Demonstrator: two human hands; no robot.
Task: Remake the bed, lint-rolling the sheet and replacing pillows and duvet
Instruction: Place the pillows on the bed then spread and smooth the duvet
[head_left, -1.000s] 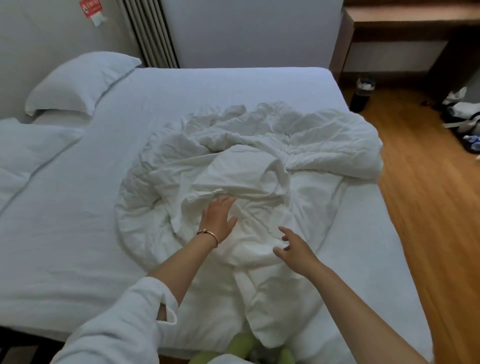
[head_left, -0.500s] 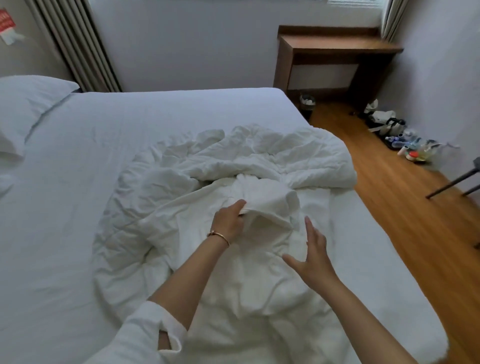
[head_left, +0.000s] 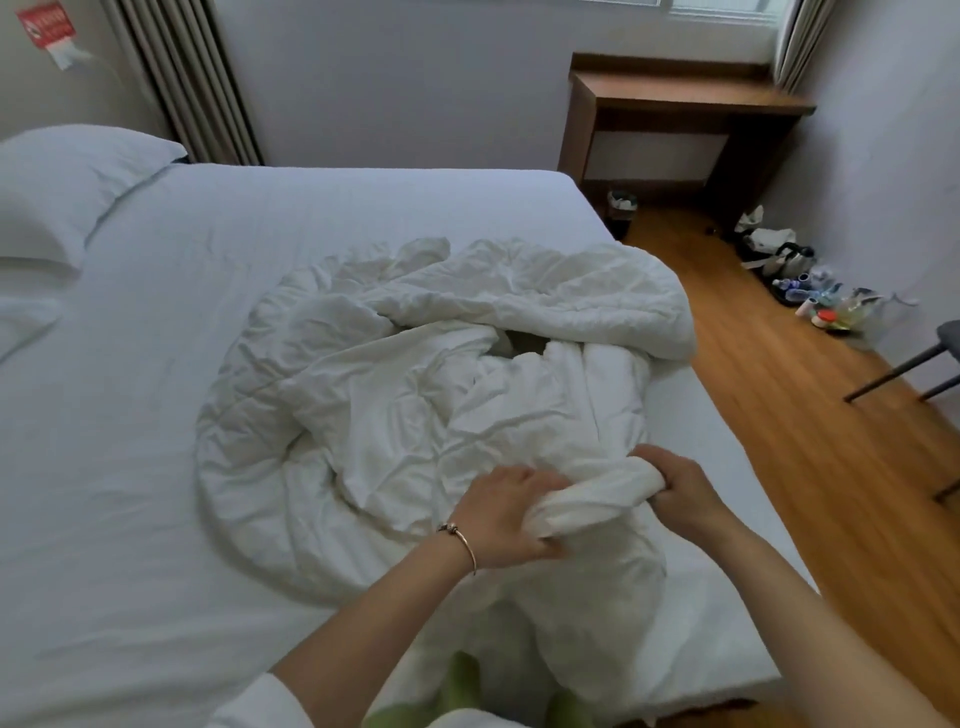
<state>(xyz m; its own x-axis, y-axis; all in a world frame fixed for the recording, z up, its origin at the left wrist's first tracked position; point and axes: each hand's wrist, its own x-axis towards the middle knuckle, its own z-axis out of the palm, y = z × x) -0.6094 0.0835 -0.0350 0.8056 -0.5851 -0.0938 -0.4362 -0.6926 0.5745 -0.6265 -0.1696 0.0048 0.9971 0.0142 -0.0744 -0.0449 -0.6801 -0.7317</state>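
Observation:
A crumpled white duvet lies heaped on the right half of the bed, over the smooth white sheet. My left hand, a thin bracelet on its wrist, grips a bunched fold of the duvet near the bed's front edge. My right hand grips the same bunched roll from its right end. A white pillow rests at the head of the bed, far left, and the corner of a second pillow shows below it.
A wooden desk stands against the far wall by the window. A small bin sits beside it. Bags and bottles clutter the wooden floor at right, near dark chair legs. Curtains hang behind the bed.
Both hands have moved toward the front right of the duvet and closed on a bunched fold. Before, the right hand was open above the fabric. The view has swung to the right.

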